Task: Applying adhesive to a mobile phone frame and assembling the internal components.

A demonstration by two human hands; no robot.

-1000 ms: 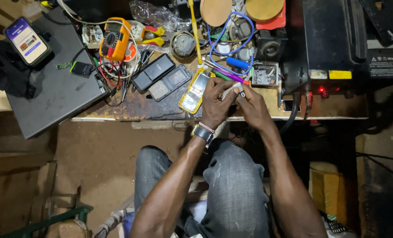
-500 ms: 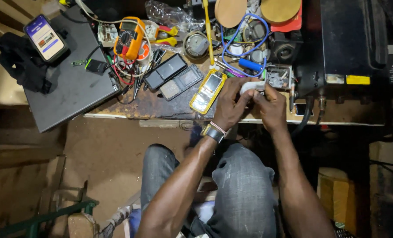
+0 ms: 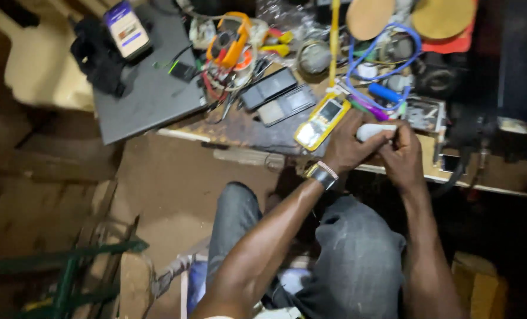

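Both of my hands meet at the front edge of a cluttered workbench (image 3: 246, 127). My left hand (image 3: 349, 147), with a watch on its wrist, wraps around a small white oblong object (image 3: 374, 130). My right hand (image 3: 404, 155) closes on the same white object from the right side. Most of the object is hidden by my fingers. A yellow handheld meter (image 3: 321, 123) lies on the bench just left of my left hand.
Two dark phones (image 3: 278, 96) lie left of the meter. A closed grey laptop (image 3: 148, 88) carries a lit phone (image 3: 126, 28) and black cloth (image 3: 98, 53). Tangled wires, an orange clamp meter (image 3: 231, 41) and a blue cable (image 3: 381, 71) crowd the back. A dark box (image 3: 511, 59) stands right.
The view has shifted, so the bench now sits further right and tilted. My hands stay together on the white object, lifted slightly nearer the bench edge.
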